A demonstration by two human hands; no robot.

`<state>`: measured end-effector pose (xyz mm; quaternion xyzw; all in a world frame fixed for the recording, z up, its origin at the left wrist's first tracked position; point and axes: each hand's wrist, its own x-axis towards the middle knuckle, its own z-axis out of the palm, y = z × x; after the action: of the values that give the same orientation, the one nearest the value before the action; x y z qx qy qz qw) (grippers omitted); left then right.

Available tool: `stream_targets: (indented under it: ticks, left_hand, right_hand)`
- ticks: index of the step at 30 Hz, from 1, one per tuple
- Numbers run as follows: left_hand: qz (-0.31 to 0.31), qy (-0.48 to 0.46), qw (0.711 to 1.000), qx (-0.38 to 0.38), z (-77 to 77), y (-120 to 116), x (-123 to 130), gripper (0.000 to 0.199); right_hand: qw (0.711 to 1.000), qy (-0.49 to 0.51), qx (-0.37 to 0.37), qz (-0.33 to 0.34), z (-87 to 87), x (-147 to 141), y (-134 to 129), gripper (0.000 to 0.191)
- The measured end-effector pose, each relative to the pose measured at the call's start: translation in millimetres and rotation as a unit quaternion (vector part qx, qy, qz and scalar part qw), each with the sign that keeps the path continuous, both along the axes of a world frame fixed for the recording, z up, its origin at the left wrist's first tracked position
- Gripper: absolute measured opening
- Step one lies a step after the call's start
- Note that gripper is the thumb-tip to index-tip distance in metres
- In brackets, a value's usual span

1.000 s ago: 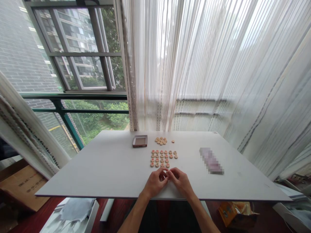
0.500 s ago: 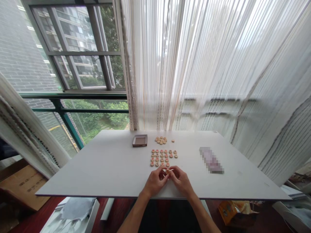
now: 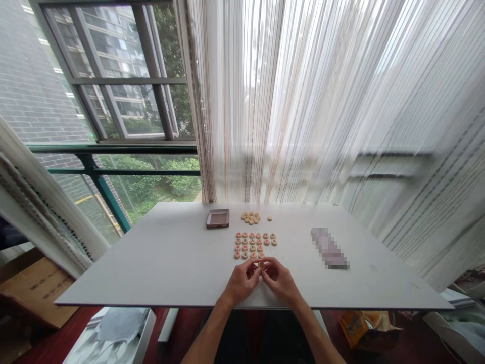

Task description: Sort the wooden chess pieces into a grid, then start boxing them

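Note:
Near the front of the white table [image 3: 182, 263], my left hand [image 3: 242, 279] and my right hand [image 3: 279, 279] meet at the fingertips around one round wooden piece [image 3: 261, 265]. Both hands are closed on it. Just beyond them, round pieces with red or dark characters [image 3: 252, 241] lie in rows and columns. Farther back is a loose cluster of plain-looking round pieces [image 3: 251, 218], with a single piece [image 3: 269, 219] to its right. A shallow open box [image 3: 218, 218] rests at the back, left of the cluster.
A blurred, pixelated flat item [image 3: 329, 247] lies on the table's right side. Curtains [image 3: 303, 101] and a window stand behind the table. On the floor are a cardboard box [image 3: 38, 288] at left and an orange bag [image 3: 356, 326] at right.
The piece between my fingertips has shifted slightly, and my fingers have changed position a little around it. The pieces on the table keep their arrangement.

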<state>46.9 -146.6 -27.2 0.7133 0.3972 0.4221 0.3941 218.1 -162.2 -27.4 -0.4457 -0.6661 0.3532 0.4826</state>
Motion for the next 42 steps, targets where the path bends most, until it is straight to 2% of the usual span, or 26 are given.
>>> stream_targets:
  ticks: [14,27,42]
  left_hand:
    - [0.034,-0.003,0.999,-0.033,-7.3,4.2,2.7,0.033]
    - [0.023,-0.002,0.999,-0.034,-1.8,1.0,-0.4,0.027]
    - [0.023,0.022,0.999,-0.021,-0.6,0.2,-1.2,0.032]
  right_hand:
    - [0.999,-0.039,0.019,-0.003,0.1,-0.6,-3.9,0.019]
    - [0.998,-0.049,0.025,0.002,-0.9,-0.8,-4.7,0.017]
    - [1.000,-0.021,0.015,0.010,-3.5,-1.9,-3.4,0.020]
